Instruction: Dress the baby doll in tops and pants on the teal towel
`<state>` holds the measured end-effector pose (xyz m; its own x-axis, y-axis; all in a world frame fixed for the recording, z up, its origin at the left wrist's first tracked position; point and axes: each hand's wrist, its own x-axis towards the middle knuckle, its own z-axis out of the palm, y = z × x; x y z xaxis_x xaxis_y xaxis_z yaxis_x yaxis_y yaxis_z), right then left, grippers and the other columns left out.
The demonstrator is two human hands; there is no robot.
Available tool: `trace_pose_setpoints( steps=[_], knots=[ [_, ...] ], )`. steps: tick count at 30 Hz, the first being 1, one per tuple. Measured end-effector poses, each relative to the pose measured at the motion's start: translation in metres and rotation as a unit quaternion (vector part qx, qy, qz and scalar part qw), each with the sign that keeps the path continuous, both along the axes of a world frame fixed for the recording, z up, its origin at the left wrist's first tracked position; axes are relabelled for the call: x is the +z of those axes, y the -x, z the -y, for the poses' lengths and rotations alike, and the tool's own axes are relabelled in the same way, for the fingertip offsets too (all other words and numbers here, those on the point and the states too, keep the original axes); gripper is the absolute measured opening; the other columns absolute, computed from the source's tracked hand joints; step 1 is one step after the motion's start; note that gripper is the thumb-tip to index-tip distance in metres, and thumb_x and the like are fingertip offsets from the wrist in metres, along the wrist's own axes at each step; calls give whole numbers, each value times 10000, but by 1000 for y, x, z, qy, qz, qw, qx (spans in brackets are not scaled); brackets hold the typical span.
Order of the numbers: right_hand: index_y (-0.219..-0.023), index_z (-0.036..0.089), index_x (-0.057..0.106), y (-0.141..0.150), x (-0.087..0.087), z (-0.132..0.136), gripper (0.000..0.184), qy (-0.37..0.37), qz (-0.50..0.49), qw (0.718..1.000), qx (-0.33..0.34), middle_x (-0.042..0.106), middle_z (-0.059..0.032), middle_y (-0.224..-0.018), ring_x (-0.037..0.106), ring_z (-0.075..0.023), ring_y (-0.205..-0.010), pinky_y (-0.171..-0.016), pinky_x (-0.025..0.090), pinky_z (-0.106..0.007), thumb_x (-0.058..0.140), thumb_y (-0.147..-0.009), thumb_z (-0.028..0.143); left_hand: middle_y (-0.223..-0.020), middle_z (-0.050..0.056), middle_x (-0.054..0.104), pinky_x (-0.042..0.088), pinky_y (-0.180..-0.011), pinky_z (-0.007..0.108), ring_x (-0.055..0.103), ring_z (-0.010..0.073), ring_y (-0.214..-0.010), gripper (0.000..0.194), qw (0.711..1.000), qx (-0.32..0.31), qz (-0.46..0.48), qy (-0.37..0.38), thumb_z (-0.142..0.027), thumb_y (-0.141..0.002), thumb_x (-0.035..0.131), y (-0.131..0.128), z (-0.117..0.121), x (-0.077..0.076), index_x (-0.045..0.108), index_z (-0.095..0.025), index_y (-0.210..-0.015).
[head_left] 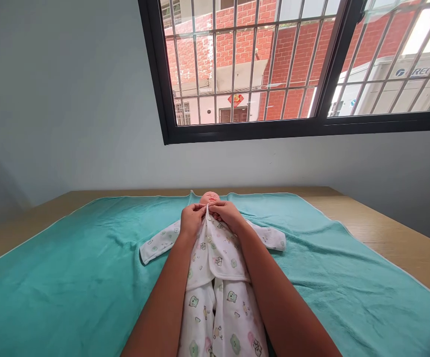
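A baby doll [210, 197] lies on its back, its head at the far end. It wears a white baby jacket [218, 253] with small animal prints and matching trousers [233, 312]. At the collar, my left hand [192, 218] pinches the jacket's edge from the left. My right hand [229, 214] pinches the same front edge from the right, fingertips close to the left ones. Below them the jacket front overlaps, with a small button showing. Both sleeves spread outwards, and no doll hands show at the cuffs. What lies between my fingertips is partly hidden.
A turquoise blanket [88, 267] lies under the doll, spread over a wooden table [371, 223]. Behind the table stands a pale wall [88, 99]. Above it is a black-framed window [244, 133] with metal bars.
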<state>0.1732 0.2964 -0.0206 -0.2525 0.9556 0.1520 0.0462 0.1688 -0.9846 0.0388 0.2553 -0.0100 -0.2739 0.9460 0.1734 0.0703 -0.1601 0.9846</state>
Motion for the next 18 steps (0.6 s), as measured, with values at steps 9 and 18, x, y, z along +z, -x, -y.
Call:
trace_pose_setpoints(
  steps=[9, 18],
  knots=[
    [-773, 187, 710, -3, 11, 6, 183, -92, 123, 988, -26, 659, 11, -766, 566, -122, -722, -643, 411, -210, 674, -672, 335, -888, 87, 743, 492, -759, 294, 653, 191, -824, 198, 999, -14, -23, -22, -272, -752, 642, 1, -1, -2, 727, -132, -864],
    [-746, 186, 661, 9, 17, 8, 92, -162, 195, 966, -45, 660, 5, -800, 598, -130, -731, -680, 443, -234, 649, -660, 216, -857, 83, 728, 493, -763, 297, 654, 183, -790, 188, 999, -2, -21, -40, -159, -707, 659, 2, -7, -5, 702, -135, -889]
  ],
)
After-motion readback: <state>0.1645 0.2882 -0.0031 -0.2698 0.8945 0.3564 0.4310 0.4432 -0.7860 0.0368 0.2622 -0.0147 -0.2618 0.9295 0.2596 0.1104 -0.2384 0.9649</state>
